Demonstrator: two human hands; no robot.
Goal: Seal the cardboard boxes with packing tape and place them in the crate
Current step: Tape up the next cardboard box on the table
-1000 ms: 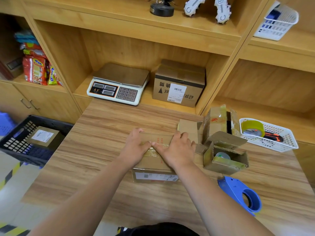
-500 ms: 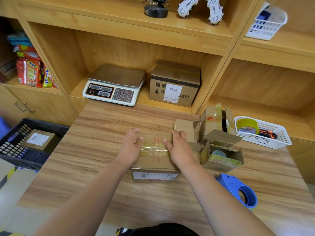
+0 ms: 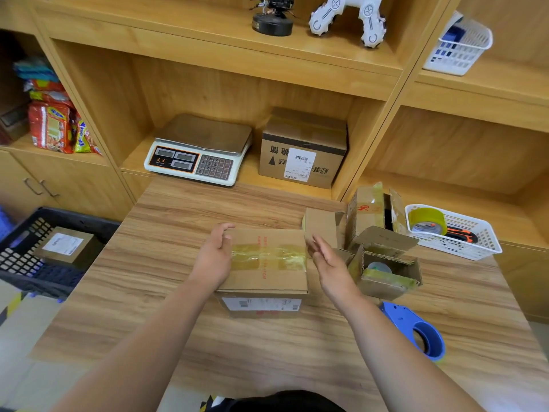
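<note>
A closed cardboard box (image 3: 267,272) with a strip of yellowish tape across its top lies in the middle of the wooden table (image 3: 178,307). My left hand (image 3: 215,257) rests flat against the box's left side, fingers straight. My right hand (image 3: 325,263) hovers open just off the box's right side, apart from it. A blue tape dispenser (image 3: 416,331) lies on the table to the right. An open box (image 3: 386,269) with a tape roll inside stands right of the taped box. A black crate (image 3: 38,254) at the left holds one sealed box (image 3: 66,243).
More opened cardboard boxes (image 3: 368,209) stand behind the open one. A white basket (image 3: 457,233) holds a tape roll and a cutter at the right. A weighing scale (image 3: 199,150) and a labelled carton (image 3: 301,150) sit on the shelf behind the table.
Both hands slid apart from the middle of the box top to its two sides. My right hand lifted off the box.
</note>
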